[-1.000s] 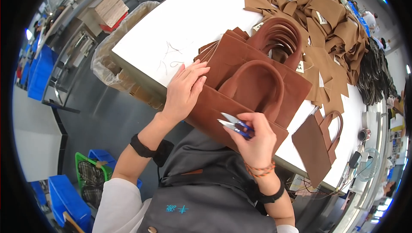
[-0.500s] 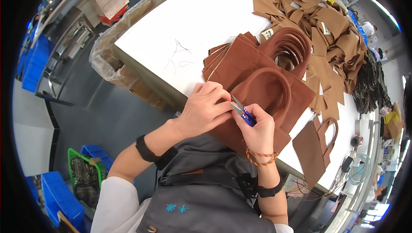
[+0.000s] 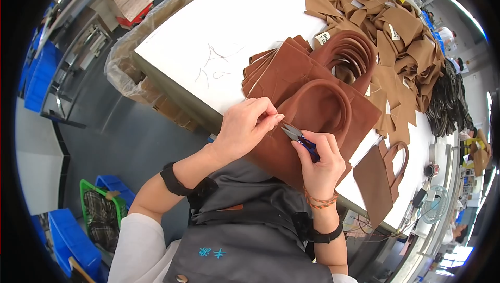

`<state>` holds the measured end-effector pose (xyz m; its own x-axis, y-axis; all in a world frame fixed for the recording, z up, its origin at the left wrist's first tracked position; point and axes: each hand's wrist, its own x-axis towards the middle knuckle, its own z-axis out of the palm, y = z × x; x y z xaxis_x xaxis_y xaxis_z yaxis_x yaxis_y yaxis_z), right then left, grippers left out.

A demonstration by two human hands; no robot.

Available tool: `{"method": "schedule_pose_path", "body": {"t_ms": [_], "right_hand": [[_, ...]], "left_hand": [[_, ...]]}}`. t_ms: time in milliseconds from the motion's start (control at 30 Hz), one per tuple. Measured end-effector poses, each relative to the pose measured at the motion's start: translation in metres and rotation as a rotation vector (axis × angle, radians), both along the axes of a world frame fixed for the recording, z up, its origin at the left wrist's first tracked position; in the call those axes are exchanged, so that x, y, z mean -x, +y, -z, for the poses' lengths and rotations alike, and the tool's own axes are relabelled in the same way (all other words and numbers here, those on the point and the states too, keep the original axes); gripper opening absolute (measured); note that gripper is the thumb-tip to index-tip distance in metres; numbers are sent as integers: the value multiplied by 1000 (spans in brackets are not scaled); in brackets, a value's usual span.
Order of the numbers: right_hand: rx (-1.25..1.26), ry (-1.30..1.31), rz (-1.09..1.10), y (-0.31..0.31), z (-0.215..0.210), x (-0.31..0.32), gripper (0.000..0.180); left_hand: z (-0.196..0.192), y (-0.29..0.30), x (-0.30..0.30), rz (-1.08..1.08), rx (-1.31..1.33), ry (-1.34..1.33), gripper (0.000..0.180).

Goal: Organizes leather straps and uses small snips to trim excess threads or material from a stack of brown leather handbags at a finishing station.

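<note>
Reddish-brown leather bag panels (image 3: pixel 363 114) with looped handles (image 3: pixel 341 93) lie stacked and fanned at the near edge of the table, in front of me. My right hand (image 3: pixel 323 166) grips thread snips (image 3: pixel 293 133) with blue-and-black handles; their pointed metal blades look slightly parted and point up and left. Just left of the blade tips, my left hand (image 3: pixel 244 129) is closed in a pinch above the top panel. Whatever lies between its fingertips is too small to make out.
Loose thread ends (image 3: pixel 211 67) lie on the white table (image 3: pixel 182 38). Brown cut pieces (image 3: pixel 385 38) are heaped at the far right, and a brown panel with a handle (image 3: pixel 377 179) hangs over the right edge. A plastic-lined bin (image 3: pixel 122 69) stands left of the table.
My right hand has drawn a little down and right with the snips, away from the left fingertips. My left fingers have tightened into a raised pinch.
</note>
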<state>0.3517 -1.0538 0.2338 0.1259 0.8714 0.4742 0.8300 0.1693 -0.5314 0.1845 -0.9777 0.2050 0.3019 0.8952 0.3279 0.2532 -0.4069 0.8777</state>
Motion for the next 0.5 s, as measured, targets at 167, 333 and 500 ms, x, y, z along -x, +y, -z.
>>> {"method": "schedule_pose_path", "body": {"t_ms": [167, 333, 500], "right_hand": [[-65, -64, -15, 5, 2, 4, 20], [-52, -87, 1, 5, 4, 3, 20], [-43, -112, 3, 5, 3, 2, 19]], "left_hand": [[-1, -1, 2, 41, 89, -7, 13], [0, -3, 0, 29, 82, -45, 13], [1, -3, 1, 28, 84, -40, 13]]}}
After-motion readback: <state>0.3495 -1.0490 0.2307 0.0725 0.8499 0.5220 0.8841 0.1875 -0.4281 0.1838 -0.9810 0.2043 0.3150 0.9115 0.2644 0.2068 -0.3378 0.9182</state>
